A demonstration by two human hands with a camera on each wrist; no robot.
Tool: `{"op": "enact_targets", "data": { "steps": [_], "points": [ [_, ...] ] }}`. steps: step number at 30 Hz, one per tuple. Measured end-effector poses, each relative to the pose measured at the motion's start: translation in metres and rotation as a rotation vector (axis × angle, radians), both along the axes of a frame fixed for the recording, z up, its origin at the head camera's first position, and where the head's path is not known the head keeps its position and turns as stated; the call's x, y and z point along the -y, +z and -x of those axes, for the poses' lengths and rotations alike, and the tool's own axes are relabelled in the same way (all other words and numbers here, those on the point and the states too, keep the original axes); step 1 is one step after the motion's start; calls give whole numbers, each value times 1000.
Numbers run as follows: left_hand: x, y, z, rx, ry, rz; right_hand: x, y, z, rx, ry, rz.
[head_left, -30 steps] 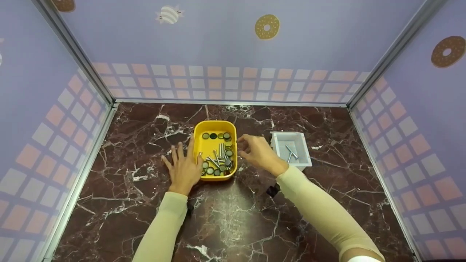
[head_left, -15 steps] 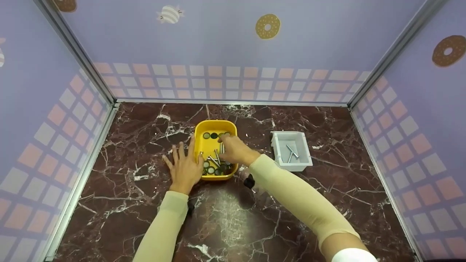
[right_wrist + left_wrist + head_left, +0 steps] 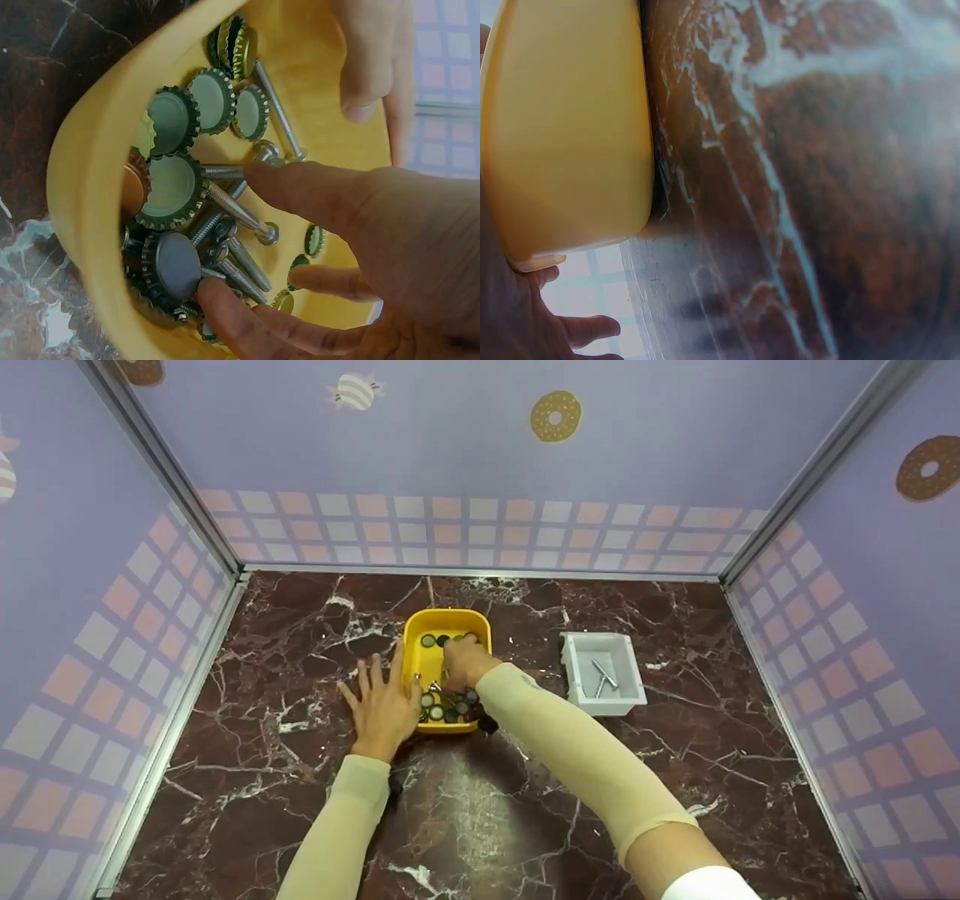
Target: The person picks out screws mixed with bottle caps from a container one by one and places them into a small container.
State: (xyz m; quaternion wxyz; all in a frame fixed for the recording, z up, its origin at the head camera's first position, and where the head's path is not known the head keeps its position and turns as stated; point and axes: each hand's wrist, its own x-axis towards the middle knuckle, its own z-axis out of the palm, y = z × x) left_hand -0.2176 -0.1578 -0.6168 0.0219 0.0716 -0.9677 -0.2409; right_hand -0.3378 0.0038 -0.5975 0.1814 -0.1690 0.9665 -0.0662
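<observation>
A yellow plastic bin (image 3: 442, 619) holds bottle caps (image 3: 172, 191) and metal bolts (image 3: 244, 262). At its left side my left hand (image 3: 384, 706) holds the rim, with the thumb over the inner wall and the fingers spread outside. My right hand (image 3: 463, 664) is down inside the bin. In the right wrist view its thumb (image 3: 300, 184) touches the bolts and an index fingertip lies beside a grey cap (image 3: 178, 268). Thumb and fingers are apart there, with several loose bolts between them. From the head view the right hand hides part of the contents.
To the right stands a white plastic bin (image 3: 609, 706) with two bolts (image 3: 604, 675) in it. Both bins stand on a dark red marbled tabletop (image 3: 480, 810). Patterned purple panels (image 3: 480, 442) enclose the back and sides.
My right hand has moved left from beside the yellow bin and down into its contents. The left hand stays at the left rim. The white bin has not moved.
</observation>
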Motion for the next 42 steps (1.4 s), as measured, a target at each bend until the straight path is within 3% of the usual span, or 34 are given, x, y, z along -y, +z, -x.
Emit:
{"op": "enact_targets", "data": {
  "steps": [7, 11, 19, 31, 42],
  "points": [
    [-1, 0, -1, -13, 6, -4, 7, 44, -33, 68, 106, -9],
    [-1, 0, -1, -25, 5, 5, 7, 54, -48, 63, 169, -4],
    [-1, 0, -2, -10, 7, 0, 5, 54, -58, 65, 219, 21],
    [-1, 0, -2, -14, 7, -15, 4, 39, -50, 29, 196, 19],
    [-1, 2, -2, -15, 4, -13, -11, 46, -45, 3, 238, 126]
  ]
}}
